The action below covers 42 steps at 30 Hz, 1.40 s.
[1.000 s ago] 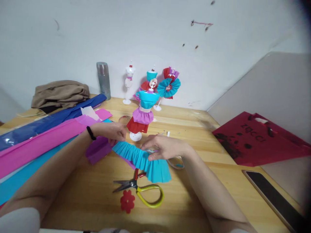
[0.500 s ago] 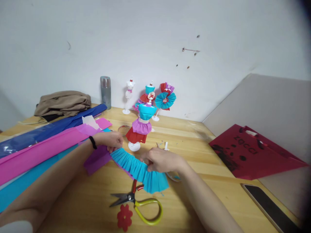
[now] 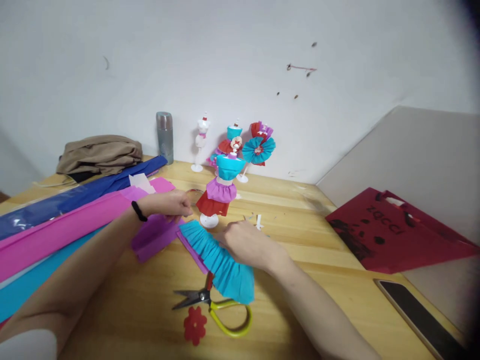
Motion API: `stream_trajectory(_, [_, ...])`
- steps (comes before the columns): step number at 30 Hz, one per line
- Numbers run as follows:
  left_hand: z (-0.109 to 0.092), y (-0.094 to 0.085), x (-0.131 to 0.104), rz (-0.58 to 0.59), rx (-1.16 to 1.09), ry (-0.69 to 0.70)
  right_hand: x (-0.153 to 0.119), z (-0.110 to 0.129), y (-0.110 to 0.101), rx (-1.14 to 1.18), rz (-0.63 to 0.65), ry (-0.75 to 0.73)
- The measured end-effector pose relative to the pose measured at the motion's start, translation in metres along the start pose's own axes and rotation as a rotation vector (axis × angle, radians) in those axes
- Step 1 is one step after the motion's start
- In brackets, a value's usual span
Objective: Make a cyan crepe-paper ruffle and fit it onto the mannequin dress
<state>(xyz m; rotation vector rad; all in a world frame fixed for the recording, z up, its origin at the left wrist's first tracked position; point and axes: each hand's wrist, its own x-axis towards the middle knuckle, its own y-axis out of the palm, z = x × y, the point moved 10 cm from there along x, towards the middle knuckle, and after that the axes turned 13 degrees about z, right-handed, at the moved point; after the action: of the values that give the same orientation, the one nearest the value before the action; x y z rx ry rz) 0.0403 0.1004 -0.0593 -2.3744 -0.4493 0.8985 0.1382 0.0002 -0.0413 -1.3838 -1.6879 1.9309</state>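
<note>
My right hand (image 3: 245, 242) is closed on the upper edge of a pleated turquoise paper strip (image 3: 228, 270), its fingertips partly hidden behind the knuckles. Just off the strip's left end, my left hand (image 3: 172, 204) has its fingers curled together; whatever they may pinch is too small to make out. Purple paper (image 3: 157, 237) lies under the left wrist and shows along the strip's lower edge. Beyond the hands stands a small mannequin (image 3: 221, 187) in turquoise, purple and red paper. Open scissors (image 3: 202, 296) with yellow and red handles lie below the strip, near a red flower cutout (image 3: 195, 325).
Several dressed mannequins (image 3: 234, 132) and a grey flask (image 3: 165, 137) stand by the wall. Paper rolls (image 3: 75, 220) and brown cloth (image 3: 101, 155) lie at left. At right are a red bag (image 3: 375, 230) and a phone (image 3: 416, 320).
My left hand has come away from the strip's left end. The strip now slants more steeply, with its right end lower and closer to the scissors' handle. The view has shifted slightly.
</note>
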Motion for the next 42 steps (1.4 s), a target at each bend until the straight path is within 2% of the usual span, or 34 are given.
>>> stream_trajectory(7, [-0.006, -0.008, -0.005, -0.069, 0.011, -0.003, 0.009, 0.002, 0.004, -0.090, -0.033, -0.038])
stream_trajectory(13, [0.000, -0.011, -0.004, -0.099, 0.005, -0.028, 0.009, -0.003, 0.002, 0.006, -0.087, -0.067])
stream_trajectory(20, [-0.002, -0.018, -0.007, -0.135, 0.015, -0.045, -0.009, -0.001, -0.010, 0.199, -0.114, -0.197])
stream_trajectory(24, [-0.002, -0.014, -0.005, -0.070, 0.032, 0.021, -0.013, -0.005, -0.011, 0.273, -0.125, -0.227])
stream_trajectory(26, [-0.002, -0.005, -0.004, 0.018, 0.062, 0.054, -0.013, -0.005, -0.013, 0.291, -0.135, -0.239])
stream_trajectory(28, [-0.002, 0.007, -0.003, 0.138, 0.081, 0.061, -0.014, 0.007, -0.017, 0.298, -0.164, -0.315])
stream_trajectory(30, [0.000, 0.011, -0.005, 0.189, 0.098, 0.033, -0.013, 0.031, -0.019, 0.281, -0.195, -0.432])
stream_trajectory(32, [0.002, 0.002, -0.008, 0.119, 0.137, -0.003, -0.006, 0.055, -0.012, 0.190, -0.192, -0.455])
stream_trajectory(34, [0.001, -0.008, -0.013, 0.041, 0.169, -0.022, 0.006, 0.072, 0.000, 0.072, -0.177, -0.383])
stream_trajectory(36, [0.002, -0.012, -0.016, 0.023, 0.171, -0.028, 0.016, 0.083, 0.008, -0.020, -0.210, -0.323])
stream_trajectory(39, [0.003, -0.015, -0.019, 0.024, 0.152, -0.037, 0.025, 0.094, 0.015, -0.043, -0.204, -0.351])
stream_trajectory(42, [0.003, -0.025, -0.025, -0.031, 0.149, -0.052, 0.027, 0.101, 0.011, -0.002, -0.183, -0.443])
